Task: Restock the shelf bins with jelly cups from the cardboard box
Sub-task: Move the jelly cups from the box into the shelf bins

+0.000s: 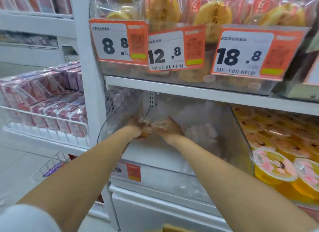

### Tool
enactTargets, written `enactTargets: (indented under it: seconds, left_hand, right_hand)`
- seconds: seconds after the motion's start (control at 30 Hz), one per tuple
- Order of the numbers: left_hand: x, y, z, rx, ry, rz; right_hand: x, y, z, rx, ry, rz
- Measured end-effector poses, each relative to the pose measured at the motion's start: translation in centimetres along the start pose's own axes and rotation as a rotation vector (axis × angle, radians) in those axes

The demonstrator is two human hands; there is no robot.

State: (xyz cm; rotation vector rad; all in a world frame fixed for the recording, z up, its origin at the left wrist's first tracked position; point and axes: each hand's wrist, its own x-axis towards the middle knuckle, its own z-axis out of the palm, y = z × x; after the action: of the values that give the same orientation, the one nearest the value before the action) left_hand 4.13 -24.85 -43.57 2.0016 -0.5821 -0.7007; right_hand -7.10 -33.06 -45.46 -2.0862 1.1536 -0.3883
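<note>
- The left hand (135,129) is inside the clear shelf bin (240,135), fingers curled round a jelly cup (145,125).
- The right hand (170,129), just beside it, grips a second jelly cup (161,123).
- Blurred pale cups (198,129) lie at the bin's rear.

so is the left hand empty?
No, the left hand grips a jelly cup inside the clear shelf bin.
</note>
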Motion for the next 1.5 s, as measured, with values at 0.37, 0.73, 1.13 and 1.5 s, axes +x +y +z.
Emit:
enactTargets:
  seconds: [0.37,0.73,1.13,1.5]
  left_hand:
    - [1.6,-0.8,0.3,0.909,-0.044,0.253]
    - [1.8,-1.3,-0.1,0.99,0.081,0.348]
    - [0.5,-0.9,-0.2,0.876,-0.24,0.265]
    - [-13.7,1.2,-0.2,0.564,0.089,0.513]
  right_hand:
    - [-0.8,0.6,-0.9,-0.17,0.042,-0.067]
    - [-1.6,0.2,-1.1,-0.288,-0.004,-0.196]
    - [-1.7,0.7,-1.5,-0.321,-0.123,-0.171]
    - [-13.1,0.6,-5.8,-0.168,0.252,-0.451]
